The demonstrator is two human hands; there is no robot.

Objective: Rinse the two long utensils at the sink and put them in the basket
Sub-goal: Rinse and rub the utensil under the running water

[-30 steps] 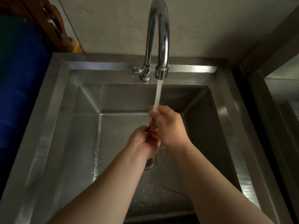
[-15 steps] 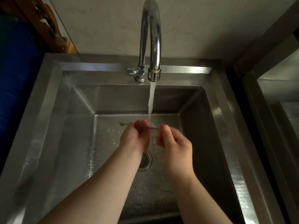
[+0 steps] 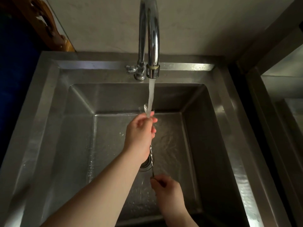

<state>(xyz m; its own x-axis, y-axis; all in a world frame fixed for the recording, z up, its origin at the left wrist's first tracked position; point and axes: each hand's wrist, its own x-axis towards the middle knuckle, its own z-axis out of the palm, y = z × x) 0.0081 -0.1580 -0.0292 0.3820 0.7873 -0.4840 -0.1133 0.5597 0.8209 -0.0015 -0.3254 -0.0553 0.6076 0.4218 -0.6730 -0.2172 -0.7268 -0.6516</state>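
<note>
A long thin metal utensil with a twisted shaft (image 3: 151,157) runs front to back over the steel sink (image 3: 229,145). My left hand (image 3: 140,135) is closed around its far end, right under the water stream (image 3: 151,95) from the chrome tap (image 3: 153,46). My right hand (image 3: 167,192) pinches its near end, close to the sink's front wall. The utensil's head is hidden inside my left hand and the splashing water. I can make out only one utensil; the basket is out of view.
The drain (image 3: 146,164) sits in the basin floor beneath the utensil. A second steel basin edge (image 3: 278,112) lies to the right. A carved wooden piece (image 3: 49,28) and a dark blue surface (image 3: 16,63) stand at the left.
The utensil turned from crosswise to front-to-back. My left hand slid up to its far end under the stream. My right hand pulled back toward me, holding the near end.
</note>
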